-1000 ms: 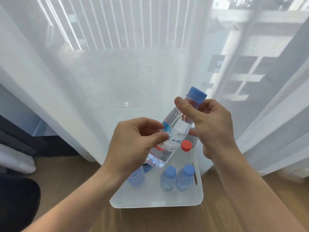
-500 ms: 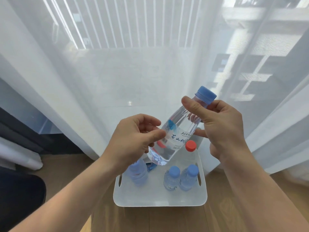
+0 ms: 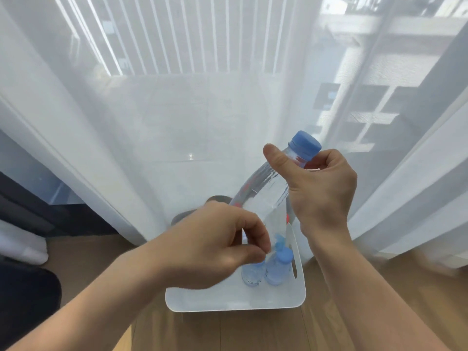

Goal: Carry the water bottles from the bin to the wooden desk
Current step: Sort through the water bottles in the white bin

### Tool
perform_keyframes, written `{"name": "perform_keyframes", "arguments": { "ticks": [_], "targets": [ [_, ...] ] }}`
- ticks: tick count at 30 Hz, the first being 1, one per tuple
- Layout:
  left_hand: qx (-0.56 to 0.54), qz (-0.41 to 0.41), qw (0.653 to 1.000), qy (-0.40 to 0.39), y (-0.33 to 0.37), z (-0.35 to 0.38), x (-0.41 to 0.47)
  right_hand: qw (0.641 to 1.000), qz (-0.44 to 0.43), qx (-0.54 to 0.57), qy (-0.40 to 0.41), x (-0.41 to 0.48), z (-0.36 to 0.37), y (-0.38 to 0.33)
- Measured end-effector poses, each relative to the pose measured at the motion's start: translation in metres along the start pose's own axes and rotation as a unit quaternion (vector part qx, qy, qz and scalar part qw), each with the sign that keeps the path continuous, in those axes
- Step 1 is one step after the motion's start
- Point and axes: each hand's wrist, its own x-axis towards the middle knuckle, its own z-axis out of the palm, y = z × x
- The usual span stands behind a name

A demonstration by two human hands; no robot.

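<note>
A clear water bottle (image 3: 260, 188) with a blue cap is held tilted above the white bin (image 3: 235, 302). My right hand (image 3: 321, 191) grips its neck just under the cap. My left hand (image 3: 215, 247) is curled in front of the bottle's lower end and hides its base, so I cannot tell whether it grips the bottle. In the bin stand two small blue-capped bottles (image 3: 278, 269) side by side, and a sliver of a red-capped bottle (image 3: 287, 218) shows behind them. The wooden desk is out of view.
The bin rests on a wooden floor (image 3: 228, 330) against a sheer white curtain (image 3: 177, 122) over a window. A dark rounded object (image 3: 27, 300) lies on the floor at the far left, with a white roll (image 3: 20, 247) above it.
The bottle has swung more upright and its printed label has turned out of sight. My left hand has slid down over the bottle's base and now covers the bin's left side.
</note>
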Motion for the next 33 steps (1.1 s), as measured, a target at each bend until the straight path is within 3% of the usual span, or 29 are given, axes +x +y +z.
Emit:
{"name": "perform_keyframes", "arguments": {
  "ticks": [3, 8, 14, 18, 24, 30, 33],
  "targets": [
    [0.009, 0.023, 1.0, -0.009, 0.007, 0.004, -0.002, 0.999, 0.031, 0.034, -0.01, 0.003, 0.002, 0.003],
    [-0.088, -0.009, 0.992, 0.093, -0.013, -0.021, 0.0, 0.989, 0.083, 0.073, -0.098, 0.011, 0.0, 0.005],
    [-0.214, -0.027, 0.973, 0.084, -0.022, -0.031, -0.002, 0.941, 0.202, 0.139, -0.233, 0.005, 0.0, 0.002],
    [-0.263, -0.048, 0.96, 0.089, -0.031, -0.039, -0.005, 0.922, 0.2, 0.158, -0.291, 0.008, -0.003, -0.002],
    [-0.285, -0.091, 0.949, 0.098, -0.047, -0.048, -0.006, 0.956, 0.101, 0.031, -0.274, 0.007, -0.007, -0.002],
    [-0.293, -0.116, 0.949, -0.017, -0.053, -0.055, -0.014, 0.991, -0.004, -0.027, -0.128, 0.004, -0.014, -0.002],
    [-0.215, -0.167, 0.962, -0.003, -0.063, -0.054, -0.012, 0.995, -0.019, -0.073, -0.063, 0.011, -0.019, 0.0]
  ]
}}
